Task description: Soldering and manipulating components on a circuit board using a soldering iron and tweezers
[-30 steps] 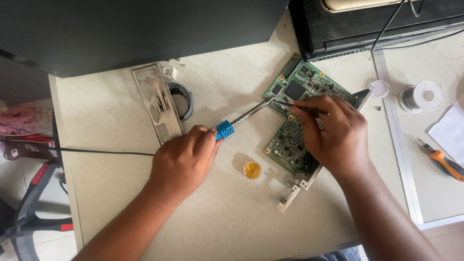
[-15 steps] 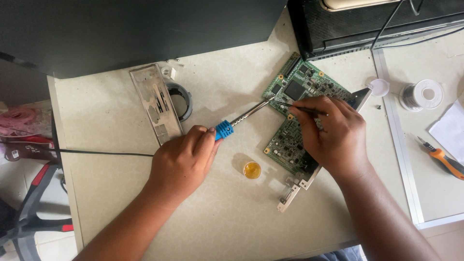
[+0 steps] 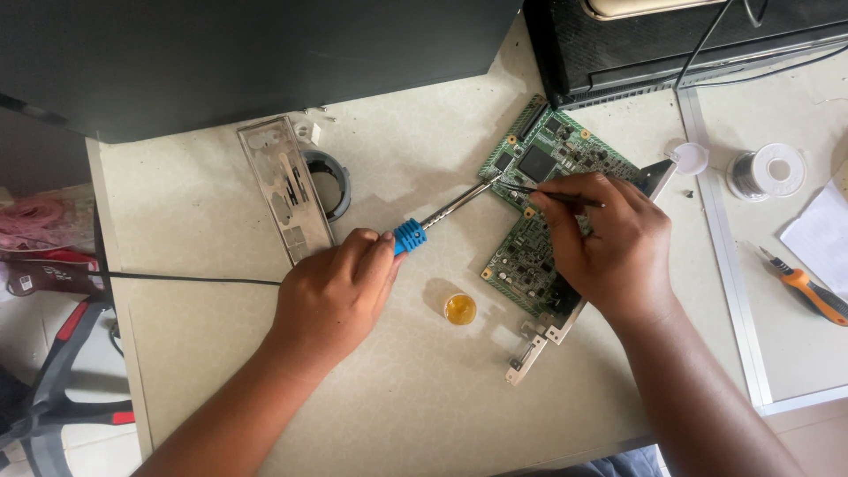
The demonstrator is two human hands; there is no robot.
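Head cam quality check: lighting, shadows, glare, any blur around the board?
Head view: soft even daylight, no harsh glare. Faint shadows fall beside the left hand and the flux pot. Circuit board and soldering iron are sharp, no motion blur. Right hand covers part of the board. The dark panel at top is underexposed, detail lost.

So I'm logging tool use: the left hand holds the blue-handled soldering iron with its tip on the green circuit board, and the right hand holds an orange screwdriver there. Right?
Not quite. The head view shows the right hand holding thin dark tweezers on the green circuit board. The left hand does hold the soldering iron. The orange-handled tool lies untouched, far right.
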